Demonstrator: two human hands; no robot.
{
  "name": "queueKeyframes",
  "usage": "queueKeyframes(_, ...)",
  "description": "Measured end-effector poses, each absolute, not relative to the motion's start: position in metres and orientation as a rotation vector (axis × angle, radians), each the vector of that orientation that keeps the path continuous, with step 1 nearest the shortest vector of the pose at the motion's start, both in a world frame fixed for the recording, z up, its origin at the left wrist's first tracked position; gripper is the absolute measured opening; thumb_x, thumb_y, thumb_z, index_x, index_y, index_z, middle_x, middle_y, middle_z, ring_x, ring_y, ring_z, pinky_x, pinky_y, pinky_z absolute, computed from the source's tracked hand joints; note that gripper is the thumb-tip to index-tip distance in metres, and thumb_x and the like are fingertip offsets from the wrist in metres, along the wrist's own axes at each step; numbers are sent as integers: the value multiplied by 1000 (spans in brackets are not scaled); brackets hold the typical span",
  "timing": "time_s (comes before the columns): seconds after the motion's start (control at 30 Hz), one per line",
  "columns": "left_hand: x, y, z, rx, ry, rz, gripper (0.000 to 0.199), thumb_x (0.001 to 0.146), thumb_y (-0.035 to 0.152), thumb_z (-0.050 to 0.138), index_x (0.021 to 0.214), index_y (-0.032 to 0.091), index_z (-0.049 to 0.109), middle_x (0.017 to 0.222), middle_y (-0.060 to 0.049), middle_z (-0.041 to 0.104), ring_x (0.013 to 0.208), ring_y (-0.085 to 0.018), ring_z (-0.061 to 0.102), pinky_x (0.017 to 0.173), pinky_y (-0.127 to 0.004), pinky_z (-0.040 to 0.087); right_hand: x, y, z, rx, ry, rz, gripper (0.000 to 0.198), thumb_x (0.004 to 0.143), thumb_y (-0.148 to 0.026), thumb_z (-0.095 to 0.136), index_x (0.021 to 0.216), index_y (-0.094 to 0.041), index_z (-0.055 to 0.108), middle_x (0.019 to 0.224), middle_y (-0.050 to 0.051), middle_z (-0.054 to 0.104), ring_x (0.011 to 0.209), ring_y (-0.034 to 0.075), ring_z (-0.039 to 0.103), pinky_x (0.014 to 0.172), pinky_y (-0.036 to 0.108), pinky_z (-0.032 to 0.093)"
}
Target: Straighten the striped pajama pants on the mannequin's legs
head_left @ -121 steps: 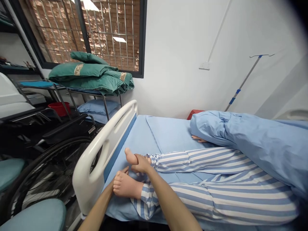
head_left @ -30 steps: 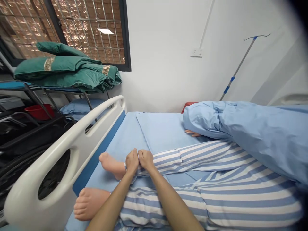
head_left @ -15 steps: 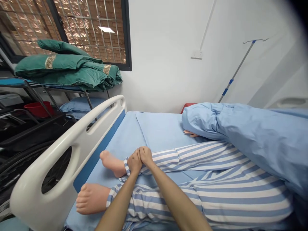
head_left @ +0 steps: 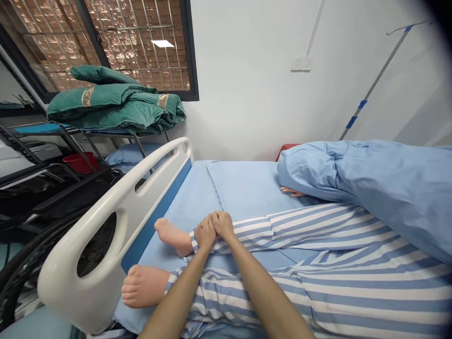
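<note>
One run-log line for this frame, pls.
left hand: curled over far striped trouser leg, above ankle | right hand: curled beside it, same leg | near foot: bare

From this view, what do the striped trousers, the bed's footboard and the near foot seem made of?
Striped trousers: likely woven cotton or a blend; matte, with soft creases.

Footboard: probably moulded plastic; smooth, semi-gloss white with rounded edges and soft highlights, plus a blue panel.

Near foot: looks like vinyl or silicone, smooth and uniform; can't tell which.
</note>
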State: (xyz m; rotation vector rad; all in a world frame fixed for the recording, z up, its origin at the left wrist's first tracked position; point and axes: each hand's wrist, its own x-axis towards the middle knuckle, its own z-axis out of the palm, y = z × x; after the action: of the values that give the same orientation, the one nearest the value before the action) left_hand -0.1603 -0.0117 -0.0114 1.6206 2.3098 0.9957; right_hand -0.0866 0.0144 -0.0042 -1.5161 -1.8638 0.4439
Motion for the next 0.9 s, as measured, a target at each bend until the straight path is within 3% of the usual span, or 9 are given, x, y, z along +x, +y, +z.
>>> queueKeyframes(0.23,-146,9,12,1636,1991,1297,45,80,39,23,53,15,51,49,0,50,50,-9,40,49,-21,27,-80,29,-7,-1328,-1637,630,41,79,-27,26,52,-13,54,51,1,53,49,8,41,47,19,26)
queueKeyframes(0.47,-140,7,-12,1665,2306,917,38,80,34,25,71,17,58,71,-7,61,63,-13,51,56,-23,29,-81,27,-6,-1387,-1551,613,36,75,-27,28,47,-15,48,45,-3,42,46,7,35,45,19,25)
queueKeyframes(0.63,-141,4,-6,1711,2257,915,44,82,35,18,70,19,57,75,-6,62,67,-14,52,56,-24,28,-76,38,20,-1411,-1638,587,33,73,-26,32,46,-15,48,42,-4,38,44,7,32,43,19,22)
queueKeyframes(0.9,-141,4,-6,1672,2153,1063,40,80,34,24,65,17,57,71,-6,61,64,-12,50,58,-23,29,-64,25,5,-1449,-1699,520,36,77,-29,34,52,-14,55,52,3,55,49,8,40,49,20,25)
